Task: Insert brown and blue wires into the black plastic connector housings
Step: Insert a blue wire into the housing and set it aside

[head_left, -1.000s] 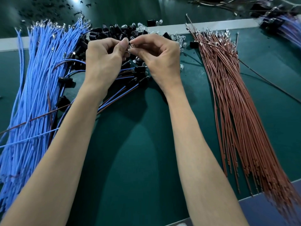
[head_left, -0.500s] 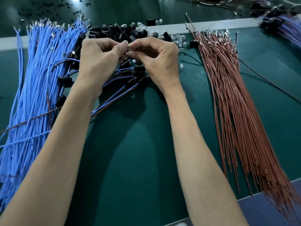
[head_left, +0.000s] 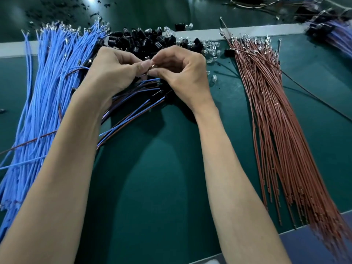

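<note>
Left hand point(head_left: 114, 73) and right hand point(head_left: 182, 75) both pinch one tiny part point(head_left: 151, 65), mostly hidden by fingertips; misalignment could jam or drop it.

My left hand point(head_left: 114, 73) and right hand point(head_left: 182, 75) meet fingertip to fingertip, both pinching a small part point(head_left: 151, 66) too tiny to make out, just in front of the heap of black housings point(head_left: 144, 38). Blue wires point(head_left: 47, 96) lie at my left on the green worktop point(head_left: 162, 178), brown wires point(head_left: 276, 121) at my right.
</note>
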{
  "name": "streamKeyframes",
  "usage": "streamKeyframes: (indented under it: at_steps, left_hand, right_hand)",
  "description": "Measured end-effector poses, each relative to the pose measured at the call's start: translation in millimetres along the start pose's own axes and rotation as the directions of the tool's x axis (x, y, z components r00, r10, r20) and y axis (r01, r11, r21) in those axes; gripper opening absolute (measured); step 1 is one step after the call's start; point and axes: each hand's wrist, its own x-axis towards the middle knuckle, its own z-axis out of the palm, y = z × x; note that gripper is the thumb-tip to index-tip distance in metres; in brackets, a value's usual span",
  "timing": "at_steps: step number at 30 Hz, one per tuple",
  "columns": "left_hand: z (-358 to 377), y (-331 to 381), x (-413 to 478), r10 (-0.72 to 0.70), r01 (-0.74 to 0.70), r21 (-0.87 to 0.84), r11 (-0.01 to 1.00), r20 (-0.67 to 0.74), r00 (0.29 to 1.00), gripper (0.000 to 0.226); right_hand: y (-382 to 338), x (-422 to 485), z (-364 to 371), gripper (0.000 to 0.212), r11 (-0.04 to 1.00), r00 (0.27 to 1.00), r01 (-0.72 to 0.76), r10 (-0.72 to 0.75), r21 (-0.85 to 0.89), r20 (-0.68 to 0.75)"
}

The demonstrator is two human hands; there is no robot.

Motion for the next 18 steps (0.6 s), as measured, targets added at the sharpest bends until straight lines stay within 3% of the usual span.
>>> streamKeyframes:
  at_steps: [10, 14, 18]
  left_hand:
    - [-6, 3, -2, -0.047, 0.046, 0.018, 0.999, 0.073, 0.996, 0.025]
    - [-12, 5, -5, -0.010, 0.006, 0.022, 1.000, 0.157, 0.988, 0.024]
    - [-10, 8, -4, 0.067, -0.075, 0.084, 0.994, 0.096, 0.993, 0.030]
  right_hand:
    - [-5, 1, -2, 0.027, 0.992, 0.995, -0.047, 0.035, 0.121, 0.098]
    - [-7, 2, -4, 0.029, 0.993, 0.996, -0.033, 0.023, 0.116, 0.085]
    - [-5, 3, -9, 0.025, 0.997, 0.999, -0.044, 0.043, 0.070, 0.028]
